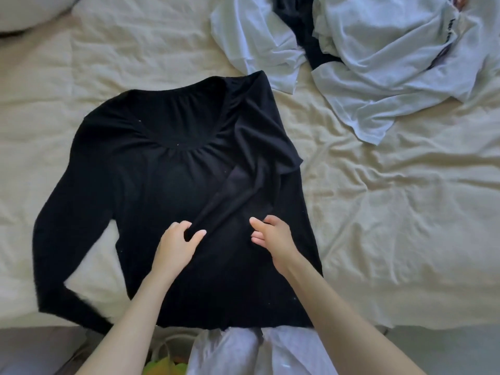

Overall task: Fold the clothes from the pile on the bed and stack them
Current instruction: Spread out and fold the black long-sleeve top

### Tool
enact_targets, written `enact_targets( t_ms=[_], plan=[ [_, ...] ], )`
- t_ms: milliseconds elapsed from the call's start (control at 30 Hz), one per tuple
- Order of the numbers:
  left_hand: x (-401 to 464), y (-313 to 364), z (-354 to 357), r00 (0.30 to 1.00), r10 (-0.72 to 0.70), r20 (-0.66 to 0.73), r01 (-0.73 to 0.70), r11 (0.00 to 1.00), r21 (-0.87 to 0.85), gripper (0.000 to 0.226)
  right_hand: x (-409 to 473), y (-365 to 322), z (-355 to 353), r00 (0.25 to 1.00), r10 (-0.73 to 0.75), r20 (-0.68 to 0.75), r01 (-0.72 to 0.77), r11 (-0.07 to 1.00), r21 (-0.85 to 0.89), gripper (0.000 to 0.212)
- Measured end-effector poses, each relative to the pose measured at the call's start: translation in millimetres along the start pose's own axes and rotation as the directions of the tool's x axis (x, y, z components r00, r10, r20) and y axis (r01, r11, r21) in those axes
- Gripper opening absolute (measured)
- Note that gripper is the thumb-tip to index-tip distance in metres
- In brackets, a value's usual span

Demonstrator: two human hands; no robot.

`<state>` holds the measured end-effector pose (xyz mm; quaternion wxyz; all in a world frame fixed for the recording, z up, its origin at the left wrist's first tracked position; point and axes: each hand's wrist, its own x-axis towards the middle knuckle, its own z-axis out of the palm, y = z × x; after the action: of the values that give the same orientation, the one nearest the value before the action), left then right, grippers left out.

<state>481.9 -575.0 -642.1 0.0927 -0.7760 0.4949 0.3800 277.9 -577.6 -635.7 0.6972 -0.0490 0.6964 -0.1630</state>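
A rumpled cream bedsheet (378,212) fills the frame. In the upper right lies the pile of crumpled white and dark clothes (378,63), well apart from both hands. At centre, a black long-sleeved knit top (167,185) lies flat, neckline toward the top of the frame. One sleeve is folded diagonally across its chest, running from upper right down to the left hand (177,243), which pinches the cuff. The right hand (270,235) hovers just beside, fingers loosely curled, holding nothing.
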Motion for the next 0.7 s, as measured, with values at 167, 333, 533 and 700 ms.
enact_targets(
  t_ms=[167, 333, 533, 700],
  plan=[
    [-18.6, -37.7, -6.8, 0.998, 0.054, 0.012, -0.055, 0.991, 0.120, 0.036, -15.8, 31.3, 34.7, 0.999, 0.021, 0.032, -0.021, 1.000, -0.015, 0.038],
    [-33.2, -84.8, -10.0, 0.998, -0.011, 0.063, 0.007, 0.998, 0.069, 0.041, -34.5, 69.9, 75.0, 1.000, 0.020, 0.005, -0.020, 0.999, -0.037, 0.032],
    [-61.2, -138.3, -4.1, 0.993, -0.043, 0.106, 0.071, 0.959, -0.273, 0.027, -45.9, 112.1, 107.6, 0.997, 0.018, -0.073, -0.013, 0.998, 0.065, 0.034],
    [-80.1, -157.1, -3.2, 0.990, -0.124, 0.060, 0.134, 0.771, -0.622, 0.011, -52.0, 135.7, 124.5, 0.997, 0.030, -0.075, -0.022, 0.995, 0.102, 0.039]
  ],
)
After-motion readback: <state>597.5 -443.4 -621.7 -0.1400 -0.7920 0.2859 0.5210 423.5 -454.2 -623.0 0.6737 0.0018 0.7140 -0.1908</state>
